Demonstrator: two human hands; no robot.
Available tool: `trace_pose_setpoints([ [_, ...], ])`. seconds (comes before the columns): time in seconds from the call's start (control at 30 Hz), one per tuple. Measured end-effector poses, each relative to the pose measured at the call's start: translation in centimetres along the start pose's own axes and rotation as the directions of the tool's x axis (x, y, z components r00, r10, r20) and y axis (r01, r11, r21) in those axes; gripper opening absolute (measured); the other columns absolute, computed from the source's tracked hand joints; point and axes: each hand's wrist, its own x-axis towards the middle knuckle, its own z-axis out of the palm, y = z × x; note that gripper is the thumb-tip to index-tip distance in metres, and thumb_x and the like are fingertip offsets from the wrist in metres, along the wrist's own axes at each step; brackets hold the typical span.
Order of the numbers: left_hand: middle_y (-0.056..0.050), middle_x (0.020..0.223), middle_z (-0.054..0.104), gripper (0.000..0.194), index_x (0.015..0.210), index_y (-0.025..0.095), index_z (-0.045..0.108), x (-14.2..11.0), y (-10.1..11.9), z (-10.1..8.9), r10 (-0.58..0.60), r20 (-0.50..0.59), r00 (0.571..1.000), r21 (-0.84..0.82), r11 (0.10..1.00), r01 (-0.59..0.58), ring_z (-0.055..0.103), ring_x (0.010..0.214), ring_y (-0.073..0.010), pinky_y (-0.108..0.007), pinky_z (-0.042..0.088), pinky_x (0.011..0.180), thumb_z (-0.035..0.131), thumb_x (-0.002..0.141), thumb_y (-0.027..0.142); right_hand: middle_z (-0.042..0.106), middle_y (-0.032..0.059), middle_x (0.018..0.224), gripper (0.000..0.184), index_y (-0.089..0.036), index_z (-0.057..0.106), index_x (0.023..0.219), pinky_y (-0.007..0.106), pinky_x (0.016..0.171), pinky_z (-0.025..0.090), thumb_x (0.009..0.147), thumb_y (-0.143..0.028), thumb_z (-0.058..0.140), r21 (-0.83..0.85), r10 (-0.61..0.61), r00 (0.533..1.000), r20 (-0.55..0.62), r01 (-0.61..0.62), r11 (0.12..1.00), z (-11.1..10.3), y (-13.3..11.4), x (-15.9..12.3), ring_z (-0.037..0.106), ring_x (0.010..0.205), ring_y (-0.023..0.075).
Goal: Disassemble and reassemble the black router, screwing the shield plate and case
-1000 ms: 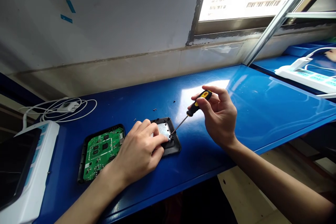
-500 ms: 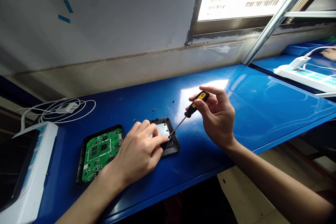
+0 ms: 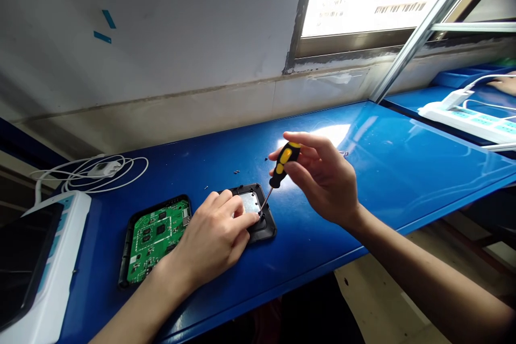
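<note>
A black-and-yellow screwdriver [image 3: 285,163] is held between the thumb and fingers of my right hand [image 3: 332,185]. Its shaft slants down to the left, with the tip at a corner of a silver metal plate [image 3: 250,202] in a black plastic cover [image 3: 266,231]. My left hand [image 3: 217,226] rests over the cover's left part, gripping it, with the index fingertip close beside the screwdriver tip. Whether a screw sits under the tip is hidden. Left of this hand, a green circuit board [image 3: 155,234] lies in a black case half, partly covered by my wrist.
Several small screws [image 3: 236,172] lie loose behind the cover on the blue table [image 3: 387,172]. A coiled white cable [image 3: 137,164] is at the back left, near a white power strip [image 3: 60,279] with a dark-screened device [image 3: 24,258]. Another person's hand [image 3: 506,84] shows far right.
The screwdriver handle has swung left, so the tool stands steeper, and my right hand has shifted left with it. My left hand stays on the cover. The view has moved slightly.
</note>
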Motion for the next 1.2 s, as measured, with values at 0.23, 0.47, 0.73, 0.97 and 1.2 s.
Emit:
trace_pose_setpoints([
  [0.23,-0.005,0.085,0.063,0.027,0.102,0.021,0.075,-0.1,0.0,0.3,-0.029,-0.007,1.000,-0.018,0.999,0.029,0.049,0.079,-0.0224,-0.038,0.037,0.070,0.052,0.094,0.010,0.070,0.0020,0.096,0.033,-0.027,0.062,0.127,0.031,0.068,0.064,0.095,-0.025,0.071,-0.165,-0.235,0.954,0.183,0.266,0.950,1.0,-1.3,1.7,0.067,0.074,0.0136],
  [0.47,-0.004,0.086,0.063,0.027,0.101,0.021,0.075,-0.1,0.0,0.2,-0.070,-0.012,0.997,-0.045,0.997,0.069,0.050,0.081,-0.0222,-0.038,0.038,0.071,0.054,0.090,0.008,0.077,0.0041,0.108,0.029,-0.024,0.063,0.121,0.029,0.073,0.065,0.094,-0.026,0.072,-0.174,-0.206,0.955,0.213,0.244,0.954,1.4,-2.3,2.3,0.074,0.082,0.0144],
  [0.73,-0.003,0.087,0.064,0.029,0.103,0.022,0.075,-0.1,0.1,0.3,-0.095,0.008,0.995,-0.037,0.995,0.095,0.051,0.081,-0.0219,-0.038,0.039,0.072,0.055,0.088,0.007,0.072,0.0068,0.123,0.019,-0.026,0.051,0.124,0.034,0.084,0.066,0.106,-0.024,0.046,-0.010,0.009,0.960,0.280,-0.006,1.000,1.0,-2.8,1.8,0.076,0.102,0.0160],
  [0.97,-0.004,0.089,0.065,0.027,0.103,0.022,0.076,-0.1,0.0,0.2,-0.080,0.009,0.997,-0.035,0.996,0.080,0.052,0.082,-0.0220,-0.037,0.040,0.072,0.057,0.089,0.008,0.071,0.0028,0.111,0.023,-0.027,0.061,0.119,0.035,0.082,0.068,0.097,-0.025,0.067,-0.078,0.017,0.987,0.162,-0.004,0.997,0.7,-2.6,1.2,0.075,0.094,0.0164],
  [1.2,-0.003,0.089,0.064,0.026,0.103,0.022,0.077,-0.1,0.1,0.2,-0.096,0.031,0.995,-0.039,0.995,0.097,0.052,0.082,-0.0217,-0.037,0.040,0.072,0.058,0.090,0.009,0.073,0.0062,0.122,0.025,-0.026,0.054,0.129,0.037,0.086,0.069,0.104,-0.020,0.051,-0.043,0.074,0.975,0.211,-0.066,0.997,0.5,-3.1,1.1,0.078,0.101,0.0167],
])
